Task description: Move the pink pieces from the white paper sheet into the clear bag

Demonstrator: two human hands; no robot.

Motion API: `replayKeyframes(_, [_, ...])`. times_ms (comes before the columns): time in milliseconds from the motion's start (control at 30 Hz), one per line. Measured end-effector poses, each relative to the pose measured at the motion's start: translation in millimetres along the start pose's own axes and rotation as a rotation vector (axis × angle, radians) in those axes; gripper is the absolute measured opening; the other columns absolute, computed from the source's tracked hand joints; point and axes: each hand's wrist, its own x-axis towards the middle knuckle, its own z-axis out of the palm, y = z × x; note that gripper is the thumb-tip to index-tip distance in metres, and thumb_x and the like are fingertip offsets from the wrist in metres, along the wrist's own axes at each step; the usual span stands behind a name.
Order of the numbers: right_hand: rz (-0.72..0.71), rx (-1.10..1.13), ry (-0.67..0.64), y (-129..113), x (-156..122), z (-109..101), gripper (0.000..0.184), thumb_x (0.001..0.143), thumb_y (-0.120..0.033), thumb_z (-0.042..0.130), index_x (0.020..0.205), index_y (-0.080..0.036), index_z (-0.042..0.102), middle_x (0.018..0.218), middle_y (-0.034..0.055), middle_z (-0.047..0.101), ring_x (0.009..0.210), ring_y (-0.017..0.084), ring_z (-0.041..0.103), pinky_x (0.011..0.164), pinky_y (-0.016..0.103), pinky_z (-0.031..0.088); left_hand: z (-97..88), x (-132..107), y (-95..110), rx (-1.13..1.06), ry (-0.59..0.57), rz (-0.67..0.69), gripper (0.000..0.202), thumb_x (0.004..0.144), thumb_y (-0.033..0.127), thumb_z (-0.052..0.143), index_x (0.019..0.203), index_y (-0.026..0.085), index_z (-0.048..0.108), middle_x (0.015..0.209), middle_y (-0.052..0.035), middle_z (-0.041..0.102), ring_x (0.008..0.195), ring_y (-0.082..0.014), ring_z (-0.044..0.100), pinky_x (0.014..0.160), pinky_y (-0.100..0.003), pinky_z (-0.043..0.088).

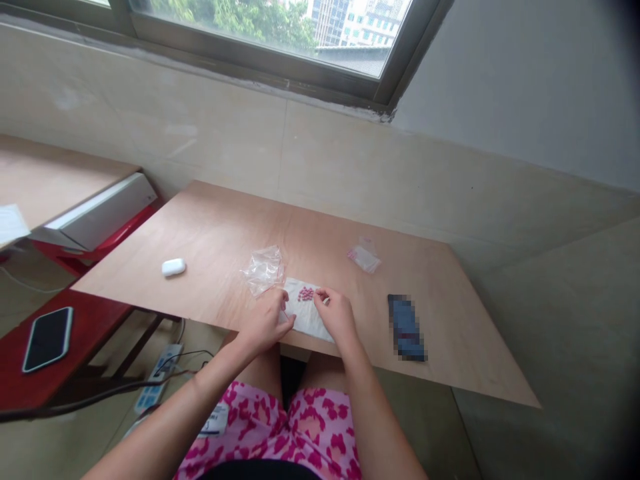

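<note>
A white tissue [309,321] lies near the front edge of the wooden table [215,227], with a small pile of pink beads [305,293] on its far end. My left hand [265,321] rests on the tissue's left edge, its fingers curled in a pinch; what they hold is too small to see. My right hand [336,313] sits on the tissue just right of the beads, fingers pinched together close to the pile. A crumpled clear plastic bag [263,268] lies just behind my left hand.
A second small clear bag with pink in it [365,256] lies further back right. A dark phone [406,327] lies to the right, a white earbud case [173,267] to the left. Another phone [48,337] sits on a red bench at the left.
</note>
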Motion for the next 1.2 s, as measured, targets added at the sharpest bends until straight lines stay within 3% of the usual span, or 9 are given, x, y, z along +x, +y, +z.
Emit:
replayKeyframes(133, [0.056, -0.155, 0.062, 25, 16, 6, 0.013, 0.091, -0.022, 0.064, 0.087, -0.019, 0.076, 0.088, 0.0073, 0.078, 0.082, 0.022, 0.071, 0.073, 0.028, 0.048, 0.6, 0, -1, 0.007, 0.004, 0.009, 0.021, 0.085, 0.022, 0.065, 0.099, 0.022, 0.048, 0.094, -0.0047, 0.058, 0.088, -0.024, 0.056, 0.08, -0.039, 0.047])
replayKeyframes(300, [0.044, -0.179, 0.059, 28, 19, 13, 0.01, 0.089, -0.021, 0.066, 0.083, -0.02, 0.074, 0.087, 0.0076, 0.077, 0.08, 0.021, 0.07, 0.071, 0.027, 0.047, 2.5, 0, -2, 0.015, -0.001, -0.007, 0.022, 0.085, 0.022, 0.065, 0.099, 0.022, 0.048, 0.094, -0.0047, 0.057, 0.089, -0.0243, 0.056, 0.081, -0.039, 0.046])
replayKeyframes(467, [0.073, 0.052, 0.079, 14, 10, 10, 0.016, 0.089, -0.028, 0.064, 0.085, -0.018, 0.074, 0.084, 0.0069, 0.077, 0.075, 0.021, 0.069, 0.071, 0.028, 0.049, 1.6, 1, -2, 0.002, 0.001, -0.019, 0.022, 0.085, 0.022, 0.065, 0.1, 0.021, 0.05, 0.094, -0.0047, 0.059, 0.088, -0.0241, 0.058, 0.08, -0.039, 0.047])
replayKeyframes(533, [0.071, 0.211, 0.037, 0, 2, 8, 0.02, 0.091, -0.033, 0.063, 0.089, -0.018, 0.075, 0.087, 0.0064, 0.078, 0.073, 0.02, 0.068, 0.071, 0.028, 0.051, 1.2, 1, -1, -0.001, -0.003, -0.012, 0.021, 0.085, 0.022, 0.065, 0.1, 0.021, 0.05, 0.093, -0.0046, 0.059, 0.088, -0.024, 0.058, 0.08, -0.039, 0.047])
replayKeyframes(667, [-0.055, 0.331, -0.202, -22, -9, 6, 0.019, 0.089, -0.035, 0.066, 0.093, -0.02, 0.078, 0.095, 0.0049, 0.079, 0.079, 0.019, 0.07, 0.073, 0.028, 0.052, 1.4, 1, -1, 0.013, -0.007, -0.016, 0.02, 0.085, 0.023, 0.065, 0.098, 0.021, 0.049, 0.093, -0.0045, 0.058, 0.088, -0.0244, 0.058, 0.08, -0.04, 0.048])
replayKeyframes(733, [-0.048, 0.29, -0.198, -20, -7, 4, 0.019, 0.089, -0.033, 0.065, 0.092, -0.021, 0.078, 0.095, 0.0046, 0.079, 0.078, 0.02, 0.07, 0.074, 0.028, 0.052, 1.1, 1, -1, 0.011, -0.007, -0.019, 0.021, 0.086, 0.023, 0.065, 0.099, 0.021, 0.049, 0.094, -0.0048, 0.058, 0.089, -0.0245, 0.058, 0.081, -0.04, 0.048])
replayKeyframes(900, [0.04, -0.021, 0.031, 14, 15, 1, 0.019, 0.09, -0.026, 0.061, 0.095, -0.019, 0.078, 0.09, 0.0071, 0.078, 0.081, 0.022, 0.07, 0.076, 0.03, 0.051, -0.9, 1, 1, -0.007, -0.005, -0.001, 0.022, 0.086, 0.022, 0.065, 0.1, 0.022, 0.047, 0.095, -0.0045, 0.058, 0.088, -0.0237, 0.057, 0.081, -0.039, 0.047])
replayKeyframes(1033, [0.008, -0.127, 0.008, 28, 27, 7, 0.022, 0.088, -0.018, 0.062, 0.103, -0.019, 0.077, 0.1, 0.0082, 0.077, 0.09, 0.022, 0.07, 0.083, 0.029, 0.051, -0.7, 1, 1, -0.006, -0.001, 0.016, 0.022, 0.086, 0.022, 0.065, 0.099, 0.022, 0.047, 0.094, -0.004, 0.057, 0.088, -0.0235, 0.057, 0.081, -0.039, 0.047])
replayKeyframes(1200, [-0.014, -0.15, 0.01, 26, 30, 13, 0.015, 0.087, -0.017, 0.061, 0.091, -0.018, 0.076, 0.096, 0.0097, 0.076, 0.09, 0.022, 0.069, 0.083, 0.03, 0.051, -1.0, 1, 0, -0.032, -0.001, -0.003, 0.022, 0.086, 0.023, 0.065, 0.099, 0.022, 0.047, 0.094, -0.0039, 0.058, 0.088, -0.0233, 0.057, 0.08, -0.039, 0.047])
